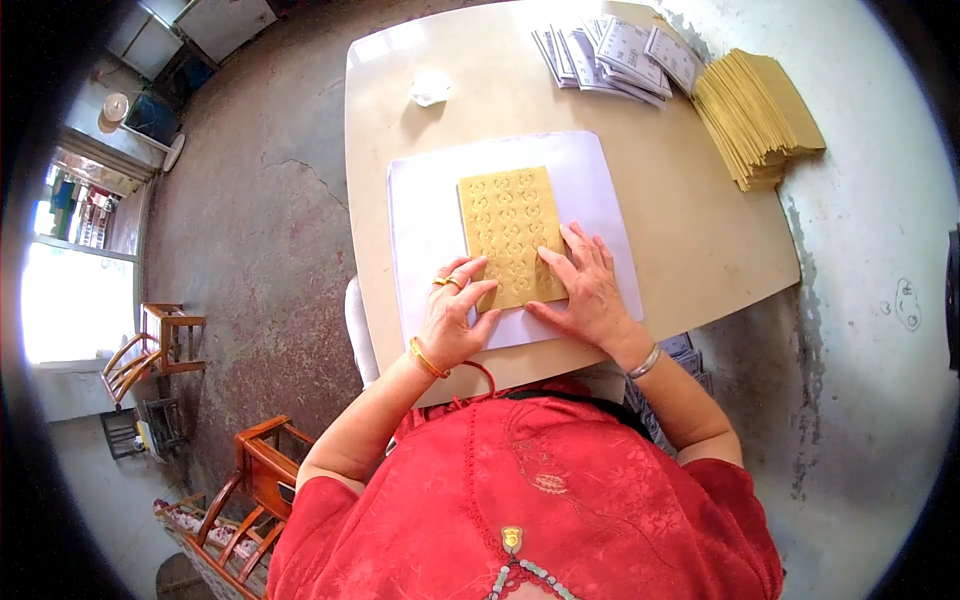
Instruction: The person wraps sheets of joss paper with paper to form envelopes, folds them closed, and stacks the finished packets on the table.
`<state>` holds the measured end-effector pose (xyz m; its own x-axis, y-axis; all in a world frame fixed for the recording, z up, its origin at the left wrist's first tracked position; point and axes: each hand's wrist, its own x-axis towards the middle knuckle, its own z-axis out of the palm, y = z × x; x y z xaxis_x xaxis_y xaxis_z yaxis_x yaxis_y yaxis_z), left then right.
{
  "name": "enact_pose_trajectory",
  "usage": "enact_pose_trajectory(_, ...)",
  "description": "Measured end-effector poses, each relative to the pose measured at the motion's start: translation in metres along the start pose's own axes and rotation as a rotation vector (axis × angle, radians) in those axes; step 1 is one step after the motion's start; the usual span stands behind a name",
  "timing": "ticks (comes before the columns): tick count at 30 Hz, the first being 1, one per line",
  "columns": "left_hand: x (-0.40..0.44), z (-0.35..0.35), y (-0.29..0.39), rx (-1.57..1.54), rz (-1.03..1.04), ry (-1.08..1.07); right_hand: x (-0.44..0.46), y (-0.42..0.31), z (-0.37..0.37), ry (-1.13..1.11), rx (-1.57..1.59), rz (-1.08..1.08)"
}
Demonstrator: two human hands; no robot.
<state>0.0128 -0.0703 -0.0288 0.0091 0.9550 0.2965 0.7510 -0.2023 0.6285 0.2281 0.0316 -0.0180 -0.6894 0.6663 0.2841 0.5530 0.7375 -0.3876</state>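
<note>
A yellow paper sheet or thin stack point(510, 235), with rows of curved marks pressed or cut into it, lies on a pile of larger white paper point(425, 220). My left hand point(455, 312) rests at its lower left edge, fingertips touching the yellow paper and the thumb by its bottom corner. My right hand point(588, 290) lies at the lower right edge, fingers spread, with the index finger on the paper and the thumb near the bottom edge. Neither hand is wrapped round anything.
A tall stack of yellow paper point(755, 115) stands at the table's right back corner, beside bundles of white printed packets point(625, 60). A small white object point(430, 90) sits at the back left of the beige table point(700, 240). Wooden chairs point(265, 475) stand left on the floor.
</note>
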Motion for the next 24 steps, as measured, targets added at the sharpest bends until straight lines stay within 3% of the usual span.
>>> enact_pose_trajectory(24, 0.010, -0.010, 0.014, 0.120, -0.061, -0.118, -0.004, -0.006, 0.001, -0.023, -0.066, 0.030)
